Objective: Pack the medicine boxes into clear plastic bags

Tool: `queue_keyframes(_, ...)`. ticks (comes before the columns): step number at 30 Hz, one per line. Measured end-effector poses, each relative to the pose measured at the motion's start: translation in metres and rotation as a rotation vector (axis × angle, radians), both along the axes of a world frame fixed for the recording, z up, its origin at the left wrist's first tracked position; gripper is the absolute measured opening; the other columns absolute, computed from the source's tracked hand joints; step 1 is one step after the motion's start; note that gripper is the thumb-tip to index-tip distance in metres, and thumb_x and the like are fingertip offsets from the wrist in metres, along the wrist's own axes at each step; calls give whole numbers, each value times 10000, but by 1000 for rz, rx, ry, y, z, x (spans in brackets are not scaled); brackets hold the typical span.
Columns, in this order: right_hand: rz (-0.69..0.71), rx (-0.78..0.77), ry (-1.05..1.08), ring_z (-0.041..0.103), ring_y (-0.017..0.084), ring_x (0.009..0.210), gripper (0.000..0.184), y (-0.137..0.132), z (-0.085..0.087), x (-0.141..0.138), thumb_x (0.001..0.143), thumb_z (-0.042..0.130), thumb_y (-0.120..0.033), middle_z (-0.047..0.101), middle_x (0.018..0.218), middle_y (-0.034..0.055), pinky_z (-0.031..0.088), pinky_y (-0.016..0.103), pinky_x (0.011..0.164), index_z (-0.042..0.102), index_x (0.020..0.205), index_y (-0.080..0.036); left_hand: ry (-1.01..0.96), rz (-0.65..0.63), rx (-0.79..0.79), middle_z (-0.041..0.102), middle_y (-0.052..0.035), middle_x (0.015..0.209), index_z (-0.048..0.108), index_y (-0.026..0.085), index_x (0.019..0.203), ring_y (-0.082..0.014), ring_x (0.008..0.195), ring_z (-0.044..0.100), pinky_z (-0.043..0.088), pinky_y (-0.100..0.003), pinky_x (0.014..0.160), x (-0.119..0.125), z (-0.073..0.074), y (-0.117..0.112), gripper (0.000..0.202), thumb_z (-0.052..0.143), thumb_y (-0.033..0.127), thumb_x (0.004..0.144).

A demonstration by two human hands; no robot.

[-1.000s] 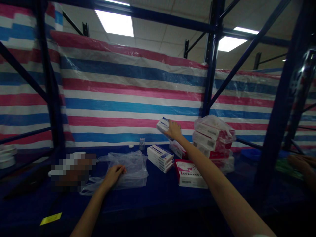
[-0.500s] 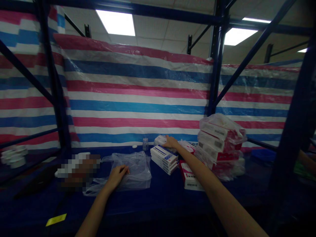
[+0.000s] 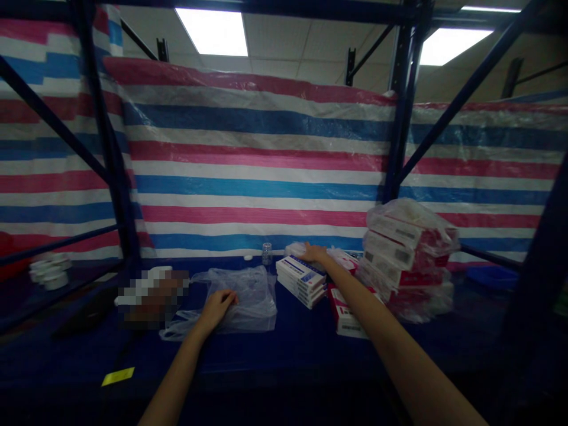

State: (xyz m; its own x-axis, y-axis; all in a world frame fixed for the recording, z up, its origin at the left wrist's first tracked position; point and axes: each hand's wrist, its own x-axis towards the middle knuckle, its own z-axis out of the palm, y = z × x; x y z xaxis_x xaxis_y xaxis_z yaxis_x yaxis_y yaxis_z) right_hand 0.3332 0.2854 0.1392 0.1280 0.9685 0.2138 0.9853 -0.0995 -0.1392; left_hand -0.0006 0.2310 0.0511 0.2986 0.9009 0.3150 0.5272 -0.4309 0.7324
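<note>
My left hand [image 3: 217, 306] rests with curled fingers on a clear plastic bag [image 3: 248, 296] lying on the dark blue shelf [image 3: 284, 355]. My right hand [image 3: 316, 253] reaches far back and lies on a small white box [image 3: 295, 249] set down behind a stack of white and blue boxes [image 3: 300, 280]. The fingers look wrapped over the box's near end. A red and white box [image 3: 344, 310] lies flat under my right forearm.
A tall pile of red and white boxes wrapped in clear plastic [image 3: 408, 254] stands at the right. A small glass vial [image 3: 267, 253] stands by the striped tarp [image 3: 248, 171]. White tape rolls [image 3: 48, 273] sit at far left. A yellow label [image 3: 117, 376] lies near the front edge.
My right hand has lowered the small white box from the air down to the shelf behind the stack. The left hand stayed on the bag. The view shifted slightly right.
</note>
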Motion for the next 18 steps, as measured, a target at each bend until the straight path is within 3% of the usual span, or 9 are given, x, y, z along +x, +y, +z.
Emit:
queue_keyframes(2,-5,-25,20,476,385,1082,854,-4,4,0,625,619,-613,509,1190,230,294,583,918,414,1275,-99,23,7,3,615,-39,624,610,167,609,-203,651,553,380,-289,645,1,1,-2,412,433,516,737)
queue_keyframes(4,-2,-4,38,417,421,1134,920,-12,9,1,605,608,-644,464,1248,234,234,612,931,360,1318,-118,38,12,10,620,-38,635,616,163,638,-200,641,550,377,-281,622,4,3,-5,413,458,536,726)
queue_keyframes(10,112,187,130,367,263,1216,619,-67,13,-7,805,437,-537,381,1354,97,300,434,965,322,1324,-219,157,7,72,654,-43,719,672,199,718,-227,687,560,395,-303,645,5,4,-8,372,606,549,609)
queue_keyframes(14,344,388,226,415,196,1157,416,-114,-6,-31,834,462,-359,473,1257,52,314,361,958,423,1223,-217,233,-49,100,656,-30,734,673,244,693,-239,705,563,415,-319,671,-1,-3,1,313,578,536,634)
queue_keyframes(18,566,399,148,412,198,1150,467,-144,-41,-74,800,525,-393,504,1221,33,306,378,965,409,1229,-251,237,4,171,664,-36,801,649,247,753,-247,767,580,431,-325,707,2,1,-2,344,493,549,698)
